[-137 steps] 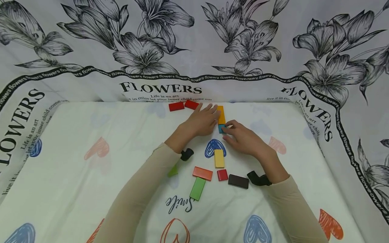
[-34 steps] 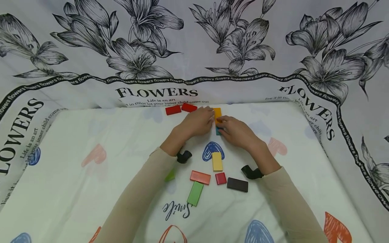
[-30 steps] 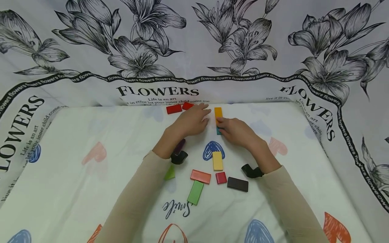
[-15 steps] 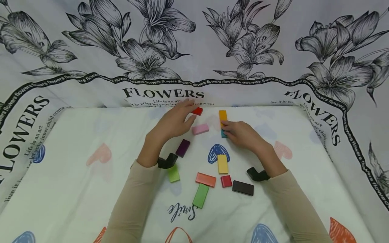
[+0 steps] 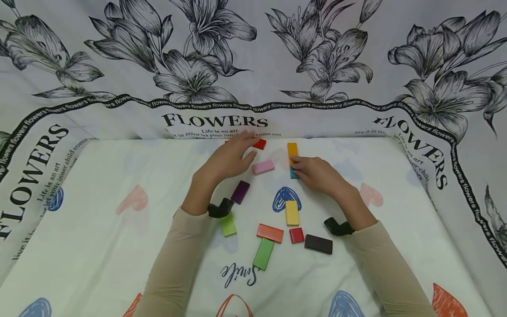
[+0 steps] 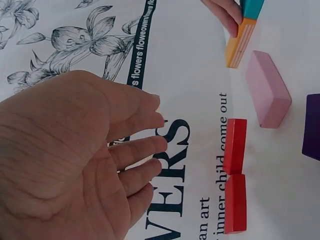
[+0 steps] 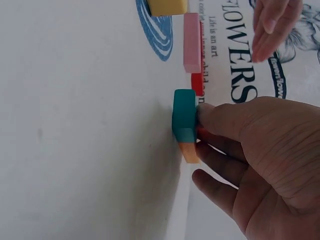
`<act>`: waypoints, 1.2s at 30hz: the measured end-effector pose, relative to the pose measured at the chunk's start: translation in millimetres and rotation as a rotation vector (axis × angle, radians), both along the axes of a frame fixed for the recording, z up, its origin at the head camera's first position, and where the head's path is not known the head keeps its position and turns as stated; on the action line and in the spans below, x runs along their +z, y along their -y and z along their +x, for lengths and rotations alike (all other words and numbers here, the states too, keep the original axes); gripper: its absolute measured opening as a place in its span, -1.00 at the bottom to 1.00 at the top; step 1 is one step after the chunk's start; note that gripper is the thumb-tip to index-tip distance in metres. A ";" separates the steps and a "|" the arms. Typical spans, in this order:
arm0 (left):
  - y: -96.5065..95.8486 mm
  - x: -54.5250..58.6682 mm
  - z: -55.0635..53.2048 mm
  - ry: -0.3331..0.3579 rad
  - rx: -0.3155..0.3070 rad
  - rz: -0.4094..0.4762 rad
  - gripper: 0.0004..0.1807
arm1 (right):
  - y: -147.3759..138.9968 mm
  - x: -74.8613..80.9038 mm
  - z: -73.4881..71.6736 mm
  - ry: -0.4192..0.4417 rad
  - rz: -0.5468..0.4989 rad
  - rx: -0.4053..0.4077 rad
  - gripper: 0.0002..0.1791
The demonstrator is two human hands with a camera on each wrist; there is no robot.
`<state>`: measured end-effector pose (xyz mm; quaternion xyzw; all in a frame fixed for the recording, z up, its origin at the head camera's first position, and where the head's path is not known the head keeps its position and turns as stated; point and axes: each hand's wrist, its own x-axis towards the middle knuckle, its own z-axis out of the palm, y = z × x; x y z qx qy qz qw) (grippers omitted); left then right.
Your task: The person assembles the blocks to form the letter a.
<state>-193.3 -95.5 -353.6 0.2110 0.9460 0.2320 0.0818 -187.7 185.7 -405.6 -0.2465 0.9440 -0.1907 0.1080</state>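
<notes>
My left hand (image 5: 229, 156), fingers extended, hovers palm down over two red blocks (image 6: 235, 147) near the table's far edge; the left wrist view shows it apart from them and holding nothing. With its thumb and bent fingers my right hand (image 5: 317, 174) holds the teal block (image 7: 185, 112), where it meets the end of an orange block (image 5: 292, 149). Together these two form a straight line pointing away from me; the fingers partly cover the join. A pink block (image 5: 263, 167) lies between the hands. Beside my left wrist lies a purple block (image 5: 240, 192).
Closer to me are a yellow block (image 5: 292, 213), a small red block (image 5: 296, 235), a black block (image 5: 318, 244), an orange-red block (image 5: 270, 233), a green block (image 5: 263, 254) and a lime green block (image 5: 228, 224). A flower-printed cloth (image 5: 317, 119) rises behind the table.
My left hand has left the orange block's side and moved left over the red blocks, uncovering the pink and purple blocks. My right hand has stayed at the teal block.
</notes>
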 end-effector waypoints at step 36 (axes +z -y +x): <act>6.9 -27.2 -12.0 0.044 0.014 -0.053 -0.41 | -3.2 -1.9 -2.3 0.008 -0.030 0.005 -0.57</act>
